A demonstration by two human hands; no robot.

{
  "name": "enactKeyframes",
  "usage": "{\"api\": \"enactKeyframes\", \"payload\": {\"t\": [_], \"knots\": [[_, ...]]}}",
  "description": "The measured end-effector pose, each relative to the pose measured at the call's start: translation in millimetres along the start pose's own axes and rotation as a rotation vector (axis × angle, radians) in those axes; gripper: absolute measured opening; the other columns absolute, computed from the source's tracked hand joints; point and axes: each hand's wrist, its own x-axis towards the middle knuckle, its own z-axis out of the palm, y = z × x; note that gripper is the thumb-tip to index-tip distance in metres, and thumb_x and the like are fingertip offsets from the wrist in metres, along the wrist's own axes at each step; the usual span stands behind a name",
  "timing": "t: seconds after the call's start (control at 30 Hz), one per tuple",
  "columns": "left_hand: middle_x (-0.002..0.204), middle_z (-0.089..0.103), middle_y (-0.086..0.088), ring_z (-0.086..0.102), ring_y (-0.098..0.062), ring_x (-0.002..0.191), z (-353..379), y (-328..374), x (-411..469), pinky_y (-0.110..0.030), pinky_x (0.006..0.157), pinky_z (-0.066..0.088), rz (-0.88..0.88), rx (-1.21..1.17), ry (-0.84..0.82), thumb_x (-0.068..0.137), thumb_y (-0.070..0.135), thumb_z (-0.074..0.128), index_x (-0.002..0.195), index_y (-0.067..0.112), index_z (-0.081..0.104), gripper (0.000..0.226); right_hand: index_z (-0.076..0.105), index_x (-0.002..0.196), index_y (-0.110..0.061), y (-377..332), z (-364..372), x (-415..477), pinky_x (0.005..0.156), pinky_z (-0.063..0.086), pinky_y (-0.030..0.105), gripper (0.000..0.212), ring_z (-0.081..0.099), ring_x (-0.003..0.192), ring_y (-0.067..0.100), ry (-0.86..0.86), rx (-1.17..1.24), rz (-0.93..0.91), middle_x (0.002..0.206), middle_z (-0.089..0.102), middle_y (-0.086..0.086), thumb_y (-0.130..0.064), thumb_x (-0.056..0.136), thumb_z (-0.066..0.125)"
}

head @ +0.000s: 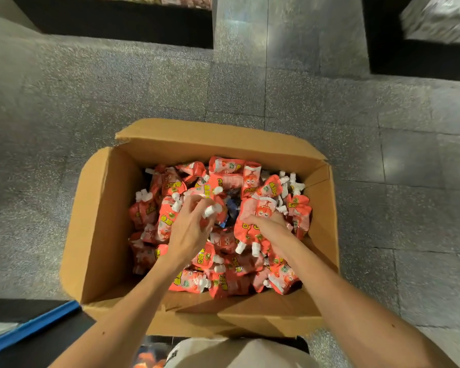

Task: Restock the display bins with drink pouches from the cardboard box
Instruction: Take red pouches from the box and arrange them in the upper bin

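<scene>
Reaching into the open box (104, 221) on the floor (170, 88), the left hand (190, 227) curls its fingers round a few white-capped pouches (223, 176) mid-heap, while the right hand (268, 224), half buried beside it, clutches another bunch.

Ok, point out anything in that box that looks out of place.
A dark blue packet lies partly buried in the middle of the cardboard box, between the left hand and right hand; among the red drink pouches it looks like a stray.
</scene>
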Motion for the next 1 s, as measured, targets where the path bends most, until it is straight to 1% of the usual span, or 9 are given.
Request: {"api": "enactKeyframes", "payload": {"t": [0.1,0.23,0.37,0.57,0.63,0.73,0.83,0.93,1.0], "knots": [[0.116,0.053,-0.003,0.052,-0.016,0.08,3,7,-2,-0.03,0.059,0.046,0.039,0.016,-0.011,0.097,0.033,0.055,0.105,0.014,0.061,0.022,0.043,0.09,-0.023,-2,-5,-5,0.077,0.039,0.026,0.033,0.047,0.078,0.002,-0.028,-0.037,-0.027,0.092,0.051,-0.009,-0.017,0.085,0.075],[0.119,0.052,-0.001,0.059,-0.021,0.076,19,14,-4,-0.034,0.057,0.048,-0.067,0.073,-0.144,0.093,0.023,0.058,0.123,0.02,0.059,0.03,0.038,0.124,-0.017,9,-8,8,0.09,0.04,0.033,0.064,0.05,0.112,0.022,-0.017,-0.107,0.017,0.126,0.049,0.0,-0.028,0.077,0.081],[0.131,0.048,-0.006,0.056,-0.034,0.108,41,14,0,-0.039,0.074,0.046,-0.312,0.016,-0.401,0.088,0.017,0.07,0.158,0.032,0.016,0.09,0.023,0.151,-0.011,21,-21,16,0.109,0.041,0.041,0.104,0.04,0.136,0.027,-0.001,-0.174,0.024,0.152,0.037,0.009,-0.032,0.071,0.085],[0.146,0.045,-0.01,0.054,-0.036,0.123,83,17,12,-0.045,0.09,0.048,-0.36,0.252,-0.367,0.068,0.045,0.088,0.156,0.016,0.011,0.12,0.009,0.158,-0.017,36,-30,23,0.117,0.031,0.047,0.119,0.025,0.147,0.027,0.0,-0.248,-0.026,0.161,0.022,0.007,-0.031,0.067,0.085],[0.135,0.054,-0.01,0.057,-0.035,0.117,93,20,10,-0.043,0.088,0.049,-0.324,0.364,-0.378,0.067,0.042,0.089,0.154,0.015,-0.001,0.128,0.015,0.155,-0.014,42,-31,26,0.115,0.036,0.046,0.112,0.032,0.144,0.029,0.019,-0.273,-0.034,0.156,0.03,0.009,-0.029,0.069,0.085],[0.108,0.061,-0.007,0.06,-0.033,0.101,94,21,11,-0.044,0.082,0.05,-0.367,0.326,-0.324,0.059,0.048,0.093,0.15,0.015,0.005,0.131,0.028,0.146,-0.011,51,-35,31,0.105,0.044,0.04,0.098,0.047,0.128,0.027,0.046,-0.267,-0.011,0.141,0.046,0.008,-0.026,0.068,0.085],[0.101,0.055,0.0,0.062,-0.029,0.089,87,24,6,-0.043,0.075,0.051,-0.453,0.136,-0.326,0.063,0.055,0.089,0.152,0.015,0.009,0.126,0.033,0.142,-0.012,53,-38,28,0.102,0.045,0.04,0.092,0.05,0.124,0.026,0.045,-0.219,0.01,0.135,0.049,0.007,-0.026,0.067,0.084],[0.111,0.058,-0.003,0.062,-0.03,0.097,85,31,-7,-0.042,0.081,0.051,-0.577,-0.095,-0.26,0.075,0.038,0.084,0.145,0.016,0.026,0.093,0.039,0.141,-0.013,53,-38,28,0.101,0.048,0.045,0.108,0.055,0.121,0.027,0.036,-0.189,-0.011,0.134,0.055,0.008,-0.039,0.045,0.082],[0.111,0.063,-0.008,0.063,-0.027,0.088,86,40,-14,-0.036,0.074,0.05,-0.635,-0.195,-0.268,0.08,0.023,0.075,0.133,0.019,0.037,0.066,0.044,0.136,-0.013,55,-40,29,0.098,0.05,0.044,0.1,0.058,0.117,0.026,0.021,-0.187,-0.021,0.127,0.058,0.007,-0.038,0.046,0.081]]}}
